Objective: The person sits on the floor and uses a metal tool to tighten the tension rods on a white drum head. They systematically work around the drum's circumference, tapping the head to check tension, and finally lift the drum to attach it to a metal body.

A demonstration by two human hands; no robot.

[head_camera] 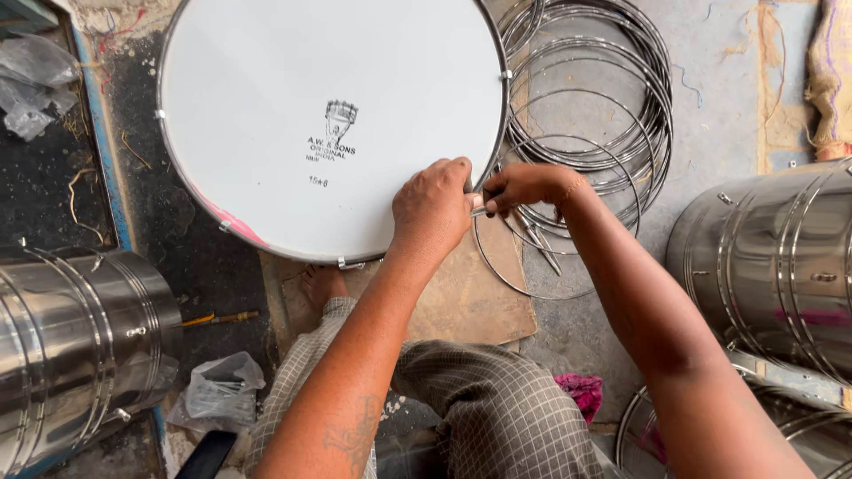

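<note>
Nearest the camera are the person's own knees in checked grey trousers, with both forearms reaching forward over them. The left hand lies palm-down on the lower right part of the white drum head, its fingers curled over the metal rim, which they grip and press on. Just to its right, touching that same stretch of rim, the right hand is closed in a pinch around a small metal fitting (too small to tell exactly what kind). The drum lies flat, head up, straight ahead of the person and beyond both hands, with small metal clips spaced around its edge.

Under the drum's near edge lies a sheet of brown cardboard, on a rough grey concrete floor. A bare foot rests at the drum's lower edge. To the right of the drum is a loose heap of thin steel hoops. Shiny steel drum shells stand at the left and at the right. A crumpled clear plastic bag lies near the left knee, a pink rag by the right.
</note>
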